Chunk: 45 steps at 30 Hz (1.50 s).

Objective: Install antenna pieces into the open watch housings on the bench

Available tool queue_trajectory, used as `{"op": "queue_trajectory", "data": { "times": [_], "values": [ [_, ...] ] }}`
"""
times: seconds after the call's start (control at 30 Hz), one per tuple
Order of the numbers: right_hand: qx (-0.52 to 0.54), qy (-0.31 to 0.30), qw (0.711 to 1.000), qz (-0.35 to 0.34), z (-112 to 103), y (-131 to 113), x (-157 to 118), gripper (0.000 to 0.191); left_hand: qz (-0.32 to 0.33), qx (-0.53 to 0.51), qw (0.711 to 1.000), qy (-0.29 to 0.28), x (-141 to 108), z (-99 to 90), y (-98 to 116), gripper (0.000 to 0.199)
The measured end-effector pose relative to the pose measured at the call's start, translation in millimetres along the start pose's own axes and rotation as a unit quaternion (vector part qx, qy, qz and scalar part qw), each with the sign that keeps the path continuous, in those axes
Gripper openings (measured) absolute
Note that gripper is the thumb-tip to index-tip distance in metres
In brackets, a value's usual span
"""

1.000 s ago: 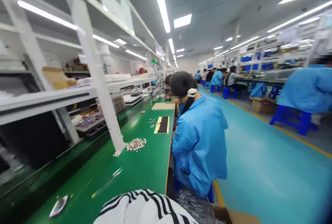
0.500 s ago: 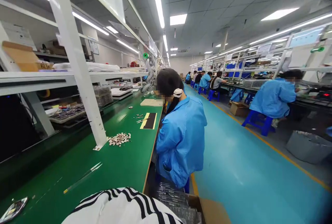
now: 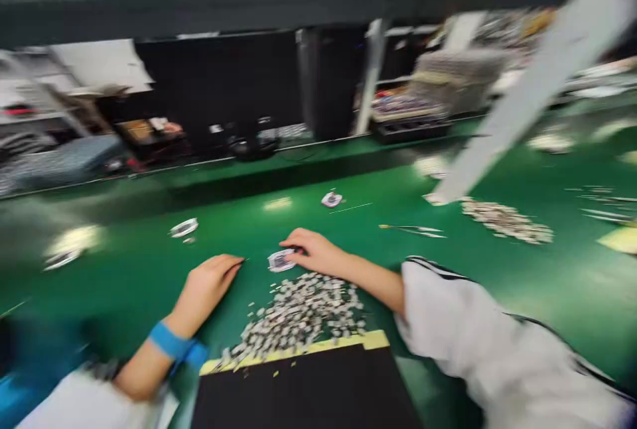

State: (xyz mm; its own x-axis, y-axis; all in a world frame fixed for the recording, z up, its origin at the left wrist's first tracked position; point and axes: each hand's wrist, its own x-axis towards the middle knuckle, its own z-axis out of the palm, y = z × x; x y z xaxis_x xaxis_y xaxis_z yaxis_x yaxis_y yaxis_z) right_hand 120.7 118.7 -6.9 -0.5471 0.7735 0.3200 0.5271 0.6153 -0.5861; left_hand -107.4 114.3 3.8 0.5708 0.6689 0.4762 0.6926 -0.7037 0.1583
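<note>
Green counter: R hand touches a small shiny piece (can't tell if its grip is shut), L hand lies open and empty, just by a heap of tiny bits.

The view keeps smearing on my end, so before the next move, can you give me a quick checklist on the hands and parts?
1. Right hand at the small flat packet: ok, fingers touch it, though blur hides any grip.
2. Left hand free: ok, resting on the green bench, nothing visible in it.
3. Blue wrist strap on: ok, around the left wrist; any lead: cannot tell.
4. Pile of small parts off the black mat: not ok, it reaches the mat's yellow edge, with a few pieces on it.
5. Tweezers out of the hands: ok, lying on the bench.
</note>
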Motion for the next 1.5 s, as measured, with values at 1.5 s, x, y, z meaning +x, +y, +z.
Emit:
{"op": "queue_trajectory", "data": {
  "times": [1.5],
  "values": [
    [0.043,-0.032,0.998,0.015,11.6,13.1,19.1,0.038,0.030,-0.009,0.999,-0.043,11.0,16.8,22.1,0.015]
  ]
}}
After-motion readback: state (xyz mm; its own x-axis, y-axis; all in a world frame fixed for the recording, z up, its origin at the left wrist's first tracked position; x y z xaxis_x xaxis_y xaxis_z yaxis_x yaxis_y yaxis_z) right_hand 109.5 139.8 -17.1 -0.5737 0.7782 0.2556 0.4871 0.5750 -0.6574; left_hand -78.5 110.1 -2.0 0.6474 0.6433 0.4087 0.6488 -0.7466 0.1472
